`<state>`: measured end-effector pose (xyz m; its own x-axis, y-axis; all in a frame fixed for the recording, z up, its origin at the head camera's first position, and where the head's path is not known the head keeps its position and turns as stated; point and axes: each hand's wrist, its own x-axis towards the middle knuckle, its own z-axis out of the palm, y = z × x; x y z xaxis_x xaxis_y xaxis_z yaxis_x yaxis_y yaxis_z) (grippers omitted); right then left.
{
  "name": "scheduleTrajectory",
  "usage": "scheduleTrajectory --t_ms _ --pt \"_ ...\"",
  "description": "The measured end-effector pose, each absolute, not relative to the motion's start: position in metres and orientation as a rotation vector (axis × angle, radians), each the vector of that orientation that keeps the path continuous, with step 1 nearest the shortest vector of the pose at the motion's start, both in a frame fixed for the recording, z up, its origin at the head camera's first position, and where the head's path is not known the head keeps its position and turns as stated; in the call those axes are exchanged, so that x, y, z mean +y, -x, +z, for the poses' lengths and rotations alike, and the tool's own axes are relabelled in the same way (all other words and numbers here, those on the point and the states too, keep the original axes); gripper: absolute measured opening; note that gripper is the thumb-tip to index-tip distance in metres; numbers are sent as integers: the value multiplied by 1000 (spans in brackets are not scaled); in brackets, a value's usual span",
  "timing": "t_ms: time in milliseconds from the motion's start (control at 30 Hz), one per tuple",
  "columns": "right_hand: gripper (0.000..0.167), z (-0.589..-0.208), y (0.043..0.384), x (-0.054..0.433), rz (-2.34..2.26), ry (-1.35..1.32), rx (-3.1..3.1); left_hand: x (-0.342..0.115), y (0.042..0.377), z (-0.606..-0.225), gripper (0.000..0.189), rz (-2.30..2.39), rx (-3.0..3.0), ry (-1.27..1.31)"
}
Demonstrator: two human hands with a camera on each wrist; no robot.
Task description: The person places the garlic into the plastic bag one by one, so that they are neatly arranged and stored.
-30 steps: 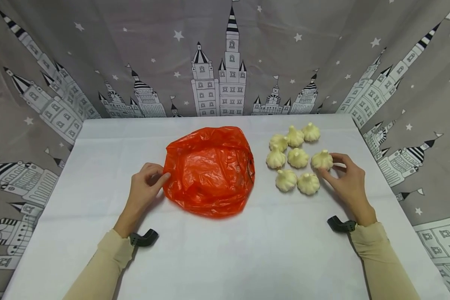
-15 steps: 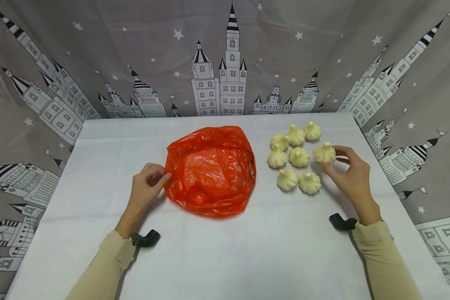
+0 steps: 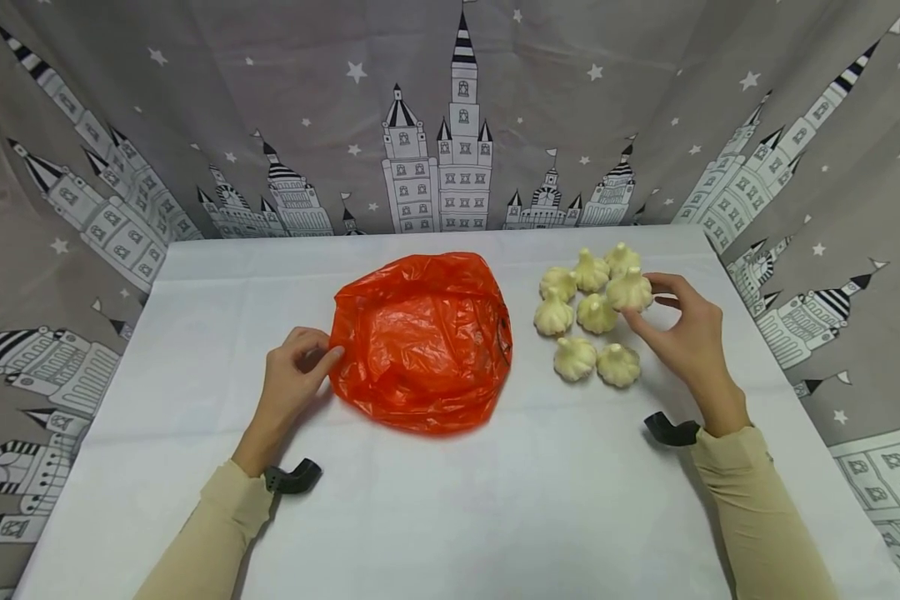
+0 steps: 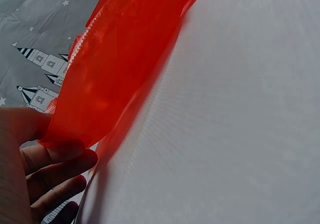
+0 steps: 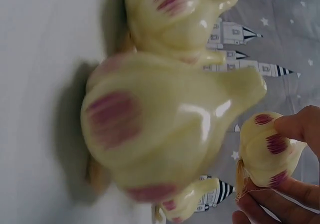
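Observation:
In the head view, a red plastic bag (image 3: 420, 342) stands on the white table with its mouth spread upward. My left hand (image 3: 294, 371) pinches its left rim between thumb and forefinger; the left wrist view shows the thin film (image 4: 115, 68) between those digits. On the right, my right hand (image 3: 686, 337) holds a garlic bulb (image 3: 630, 290) by thumb and fingertips. That bulb (image 5: 270, 151) appears raised off the table in the right wrist view, with purple streaks and a tuft of roots. Several other garlic bulbs (image 3: 574, 358) lie to its left and around it.
The white tablecloth (image 3: 450, 517) covers the table, and a grey curtain (image 3: 307, 75) printed with castles hangs behind and at both sides. The loose garlic bulbs lie between the bag and my right hand. A black wrist camera (image 3: 671, 429) juts from the right sleeve.
My right hand has lifted the garlic bulb from the table and carried it up and to the left, over the group's upper right. The left hand and the bag have hardly moved.

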<state>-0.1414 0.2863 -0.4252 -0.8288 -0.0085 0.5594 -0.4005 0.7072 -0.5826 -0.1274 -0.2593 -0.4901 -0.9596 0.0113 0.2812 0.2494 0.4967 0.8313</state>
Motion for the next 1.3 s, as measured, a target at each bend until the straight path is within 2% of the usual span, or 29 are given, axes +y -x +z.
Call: scheduleTrajectory --t_ms 1133,1300 --pt "53 -417 157 219 1069 -466 -2441 -258 126 -489 7 -1472 -2479 244" --pt "53 -414 160 208 1077 -504 -2453 -251 120 -477 6 -1468 -2469 236"
